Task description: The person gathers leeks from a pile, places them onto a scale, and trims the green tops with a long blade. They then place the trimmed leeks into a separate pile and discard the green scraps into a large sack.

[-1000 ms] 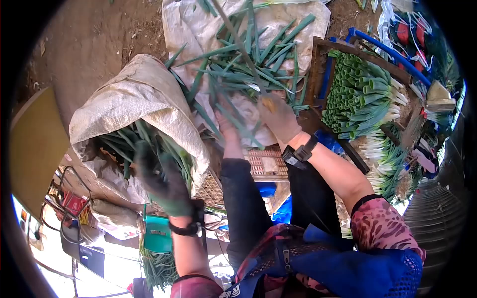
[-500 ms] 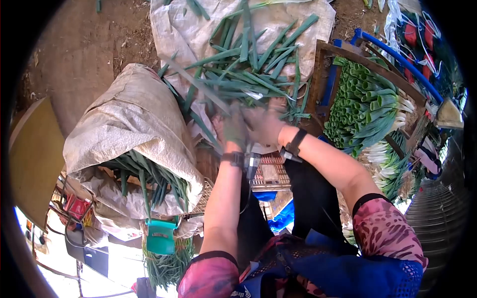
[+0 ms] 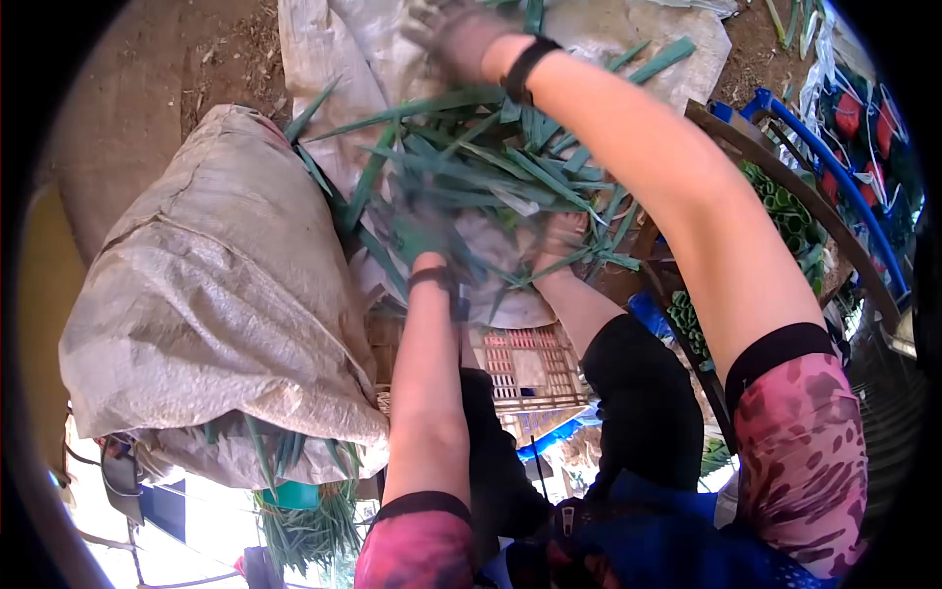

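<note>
Cut green leaves lie in a loose heap on a pale woven sheet. Low at the heap's left side is my left hand, gloved and smeared by motion; its fingers and anything in them cannot be made out. My right hand, also gloved, reaches over the sheet beyond the heap, its blurred fingers apart and nothing seen in them. A bare foot rests at the heap's near edge.
A large woven sack with green leaves inside stands at the left. Bundled green stalks sit in a frame at the right, beside a blue curved bar. A slatted crate is between my legs.
My right hand has moved forward and left, away from my left hand, which has shifted slightly left. The view has shifted, and the sack looks larger.
</note>
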Available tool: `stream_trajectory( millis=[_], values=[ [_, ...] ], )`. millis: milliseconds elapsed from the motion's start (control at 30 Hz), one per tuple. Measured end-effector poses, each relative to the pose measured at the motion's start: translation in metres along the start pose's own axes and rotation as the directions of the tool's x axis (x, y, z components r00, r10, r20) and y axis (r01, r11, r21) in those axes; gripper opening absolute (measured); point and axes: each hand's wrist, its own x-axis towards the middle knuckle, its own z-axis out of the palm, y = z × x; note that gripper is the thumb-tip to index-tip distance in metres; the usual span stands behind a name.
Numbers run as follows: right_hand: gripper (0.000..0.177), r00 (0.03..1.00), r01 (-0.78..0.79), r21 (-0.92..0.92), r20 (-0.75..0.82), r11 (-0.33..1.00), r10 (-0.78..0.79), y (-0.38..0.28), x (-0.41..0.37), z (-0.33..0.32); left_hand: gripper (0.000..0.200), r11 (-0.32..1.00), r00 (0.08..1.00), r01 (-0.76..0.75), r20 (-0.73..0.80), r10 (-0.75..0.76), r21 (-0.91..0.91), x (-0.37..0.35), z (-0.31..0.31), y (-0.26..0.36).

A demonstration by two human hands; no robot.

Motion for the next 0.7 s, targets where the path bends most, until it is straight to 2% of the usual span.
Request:
stream_trajectory(
  millis=[33,67,100,133,167,200,233,267,333,367,433,467,500,533,567,600,633,700],
  values=[
    [0.058,0.920,-0.217,0.186,0.367,0.958,0.137,0.012,0.010,-0.014,0.053,0.995,0.996,0.045,0.080,-0.038,-0.088,0.001,0.005,-0.007],
    [0.054,0.896,-0.126,-0.058,0.422,0.990,0.139,0.026,0.008,-0.028,0.054,0.969,0.984,0.092,0.173,-0.052,-0.230,0.005,0.023,-0.021],
    [0.060,0.937,-0.247,0.116,0.281,0.962,0.207,0.044,-0.007,-0.001,0.055,0.920,0.964,0.148,0.261,-0.051,-0.364,0.006,0.040,-0.032],
    [0.053,0.959,-0.210,0.133,0.219,0.968,0.178,0.049,-0.030,0.007,0.058,0.964,0.930,0.188,0.350,-0.113,-0.188,0.002,0.055,-0.038],
    [0.050,0.976,-0.174,0.146,0.154,0.974,0.151,0.051,-0.053,0.008,0.057,0.969,0.922,0.131,0.384,-0.041,-0.209,-0.008,0.085,-0.055],
    [0.053,0.963,-0.212,0.052,0.182,0.976,0.200,0.049,-0.076,0.014,0.057,0.970,0.910,0.071,0.414,0.033,-0.234,-0.024,0.129,-0.080],
    [0.058,0.946,-0.246,-0.044,0.205,0.968,0.250,0.046,-0.099,0.022,0.054,0.991,0.899,0.009,0.435,0.051,-0.135,-0.036,0.131,-0.067],
    [0.058,0.937,-0.288,-0.044,0.194,0.957,0.291,0.044,-0.124,0.032,0.051,0.997,0.878,-0.070,0.476,0.047,0.031,-0.042,0.118,-0.042],
    [0.058,0.901,-0.401,0.016,0.189,0.916,0.391,0.028,-0.163,0.057,0.047,0.918,0.828,-0.254,0.559,0.044,0.305,-0.048,0.094,0.001],
    [0.057,0.870,-0.473,0.074,0.200,0.878,0.451,0.017,-0.178,0.064,0.045,0.875,0.815,-0.311,0.577,0.045,0.370,-0.049,0.091,0.013],
    [0.069,0.811,-0.551,0.138,0.321,0.823,0.490,-0.020,-0.194,0.058,0.041,0.833,0.799,-0.361,0.599,0.044,0.420,-0.047,0.105,0.017],
    [0.076,0.778,-0.605,0.206,0.359,0.769,0.515,-0.041,-0.199,0.059,0.040,0.912,0.859,-0.243,0.510,0.044,0.330,-0.055,0.150,-0.012],
    [0.083,0.745,-0.653,0.272,0.397,0.706,0.536,-0.062,-0.200,0.063,0.038,0.991,0.891,-0.097,0.451,0.044,0.096,-0.055,0.175,-0.037],
    [0.090,0.747,-0.642,0.253,0.418,0.724,0.516,-0.082,-0.203,0.073,0.036,0.981,0.920,0.035,0.389,0.044,-0.192,-0.056,0.199,-0.061],
    [0.098,0.749,-0.628,0.237,0.442,0.741,0.494,-0.099,-0.206,0.083,0.034,0.885,0.944,0.115,0.327,0.044,-0.451,-0.051,0.209,-0.074],
    [0.107,0.778,-0.582,0.264,0.453,0.769,0.434,-0.112,-0.210,0.091,0.034,0.940,0.929,0.006,0.349,0.121,-0.341,-0.054,0.211,-0.093],
    [0.108,0.783,-0.552,0.251,0.484,0.795,0.391,-0.121,-0.211,0.090,0.034,0.968,0.904,-0.110,0.381,0.192,-0.227,-0.051,0.192,-0.098],
    [0.109,0.788,-0.481,0.227,0.535,0.847,0.304,-0.132,-0.208,0.086,0.033,0.937,0.830,-0.350,0.460,0.315,-0.010,-0.039,0.152,-0.100]
  ],
)
